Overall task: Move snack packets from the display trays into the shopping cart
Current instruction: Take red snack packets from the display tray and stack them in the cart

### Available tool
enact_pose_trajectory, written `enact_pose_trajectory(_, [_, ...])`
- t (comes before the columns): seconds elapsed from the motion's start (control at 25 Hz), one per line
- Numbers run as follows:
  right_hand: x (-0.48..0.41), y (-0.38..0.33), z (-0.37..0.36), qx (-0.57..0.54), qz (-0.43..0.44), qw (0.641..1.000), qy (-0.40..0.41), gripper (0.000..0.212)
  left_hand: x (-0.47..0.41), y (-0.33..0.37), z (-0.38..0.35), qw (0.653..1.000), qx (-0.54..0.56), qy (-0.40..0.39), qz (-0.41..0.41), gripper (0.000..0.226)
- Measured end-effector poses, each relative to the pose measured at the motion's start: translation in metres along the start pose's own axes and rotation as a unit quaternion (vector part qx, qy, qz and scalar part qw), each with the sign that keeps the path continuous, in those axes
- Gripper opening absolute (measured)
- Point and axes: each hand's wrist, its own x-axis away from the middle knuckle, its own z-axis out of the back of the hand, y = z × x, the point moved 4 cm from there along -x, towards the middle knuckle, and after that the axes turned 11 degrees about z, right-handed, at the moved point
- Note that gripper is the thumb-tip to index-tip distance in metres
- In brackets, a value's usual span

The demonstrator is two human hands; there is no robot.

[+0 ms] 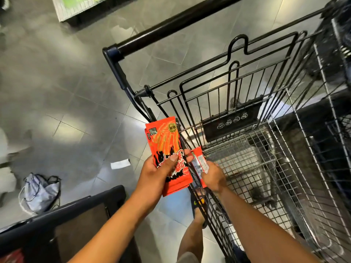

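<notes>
My left hand [161, 168] grips a stack of red packets [164, 143], long axis pointing away from me, just left of the cart [252, 168] — my right hand [211, 177], nearer the basket, pinches one packet [199, 164] at its rim.

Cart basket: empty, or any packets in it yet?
Empty where visible: the cart basket shows bare mesh; the left hand holds red packets, the right hand one packet.

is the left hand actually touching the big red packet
Touching. The head view shows the left hand gripping the big red packet, with its thumb pressed flat on the packet's printed front.
</notes>
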Motion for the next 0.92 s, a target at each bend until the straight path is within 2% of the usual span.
enact_pose_trajectory(0.16, [0.0,-0.006,0.0,0.003,-0.014,0.999,0.033,0.034,0.0,-0.001,0.0,1.0,-0.008,-0.002,-0.011,0.028])
enact_pose_trajectory(0.32, [0.007,-0.01,0.002,0.004,-0.052,0.999,0.014,0.033,0.005,0.004,-0.003,1.0,-0.011,0.002,-0.005,0.025])
enact_pose_trajectory(0.4, [0.02,-0.014,0.007,-0.044,-0.062,0.997,0.014,0.027,0.012,0.009,-0.008,1.0,-0.003,0.003,0.0,0.016])
enact_pose_trajectory(0.56, [0.067,-0.029,0.047,-0.139,-0.034,0.988,0.052,0.017,0.024,0.013,-0.015,1.0,0.005,0.01,0.01,0.014])
enact_pose_trajectory(0.76, [0.165,-0.047,0.126,-0.238,0.037,0.963,0.12,0.014,0.057,0.01,-0.049,0.998,-0.02,-0.051,0.031,0.018])
enact_pose_trajectory(0.92, [0.255,-0.037,0.188,-0.322,0.056,0.92,0.217,0.019,0.094,0.005,-0.105,0.989,-0.068,-0.128,0.028,0.026])
